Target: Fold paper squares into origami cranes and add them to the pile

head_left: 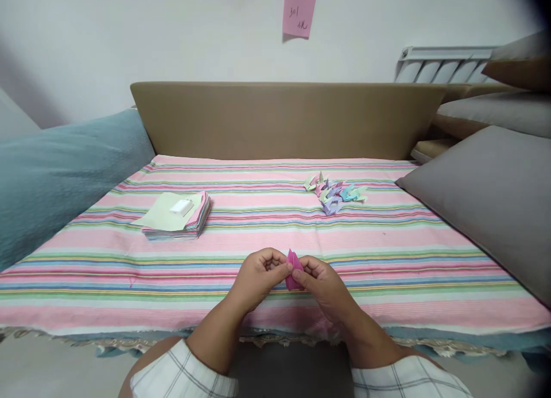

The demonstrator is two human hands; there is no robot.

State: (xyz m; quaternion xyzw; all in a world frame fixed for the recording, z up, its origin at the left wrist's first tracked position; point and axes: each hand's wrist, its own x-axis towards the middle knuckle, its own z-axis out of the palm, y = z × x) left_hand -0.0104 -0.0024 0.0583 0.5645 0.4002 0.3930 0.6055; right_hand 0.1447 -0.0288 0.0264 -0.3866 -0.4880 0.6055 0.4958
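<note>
A small piece of folded pink paper (294, 282) is held between my two hands, just above the striped cloth near its front edge. My left hand (262, 274) pinches its left side with thumb and fingers. From the right, my right hand (321, 280) grips it the same way, thumb on the near face. One pointed tip of the paper sticks up between the fingertips. Farther back on the right lies a loose heap of folded paper pieces (332, 196) in pink, green, purple and blue.
On the left of the striped cloth (258, 208) sits a stack of coloured paper sheets (172, 234) with a small white block (181, 207) on top. A blue cushion (64, 174) borders the left, grey pillows (491, 185) the right. A brown backrest (279, 119) rises behind.
</note>
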